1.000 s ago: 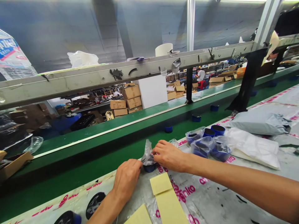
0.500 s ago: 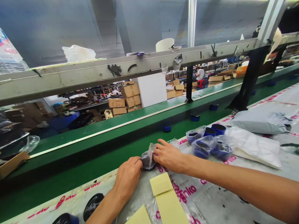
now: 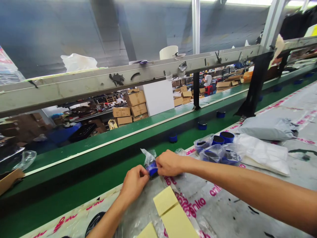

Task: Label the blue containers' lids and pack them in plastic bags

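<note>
Between my two hands, at the edge of the green conveyor, is a blue round piece (image 3: 152, 169) in a clear plastic bag. The bag's loose end sticks up at its back left. My left hand (image 3: 135, 180) pinches the bagged piece from the left, fingertips pressed together. From the right my right hand (image 3: 169, 163) grips it with curled fingers. In front of the hands lie yellow paper slips (image 3: 177, 215). To the right, several blue pieces (image 3: 211, 153) sit bunched, some of them bagged.
More blue pieces (image 3: 202, 126) stand on the green conveyor (image 3: 86, 175). White packing sheets (image 3: 264, 153) and a grey bag (image 3: 268, 128) lie at the right. A beam (image 3: 81, 79) crosses above, with a black-wrapped post (image 3: 255, 82). A dark round piece (image 3: 94, 222) is at lower left.
The bagged piece has turned, showing its blue side, and its bag end now points up to the left. My right hand has curled its fingers in. The view has shifted slightly.
</note>
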The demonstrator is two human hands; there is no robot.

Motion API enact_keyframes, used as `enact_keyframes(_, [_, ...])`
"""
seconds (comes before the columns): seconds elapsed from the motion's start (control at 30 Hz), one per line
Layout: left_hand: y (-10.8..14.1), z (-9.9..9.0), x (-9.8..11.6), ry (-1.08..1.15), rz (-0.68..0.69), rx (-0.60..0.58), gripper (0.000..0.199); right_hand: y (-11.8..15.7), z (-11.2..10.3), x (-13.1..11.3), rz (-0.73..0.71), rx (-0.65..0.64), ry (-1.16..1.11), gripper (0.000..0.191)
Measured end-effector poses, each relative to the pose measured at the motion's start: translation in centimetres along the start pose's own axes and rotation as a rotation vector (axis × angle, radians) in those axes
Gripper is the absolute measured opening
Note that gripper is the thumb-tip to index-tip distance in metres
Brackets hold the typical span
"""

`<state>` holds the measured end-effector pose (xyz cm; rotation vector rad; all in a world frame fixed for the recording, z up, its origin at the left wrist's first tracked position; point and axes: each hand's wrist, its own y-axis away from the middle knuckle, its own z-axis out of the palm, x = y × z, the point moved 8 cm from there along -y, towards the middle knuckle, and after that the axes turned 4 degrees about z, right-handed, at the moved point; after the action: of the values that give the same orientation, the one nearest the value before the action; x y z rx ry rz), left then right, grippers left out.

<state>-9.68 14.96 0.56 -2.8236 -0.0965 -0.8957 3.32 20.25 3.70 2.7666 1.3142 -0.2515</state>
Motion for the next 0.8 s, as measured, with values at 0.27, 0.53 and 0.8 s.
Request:
enact_keyframes(0.27, [-1.1,-3.7,1.1,0.368,-0.121,0.074,0.012,0.1,-6.1,3.0,0.131,0.266,-0.084,0.021])
enact_keyframes(0.53, [0.4,-1.6,3.2,0.572,-0.193,0.004,0.017,2.8,-6.8,3.5,0.096,0.338,0.048,0.032])
enact_keyframes(0.8, [1.1,-2.4,3.4,0.423,-0.094,0.086,0.053,6.2,-7.7,5.3,0.099,0.448,-0.083,0.038])
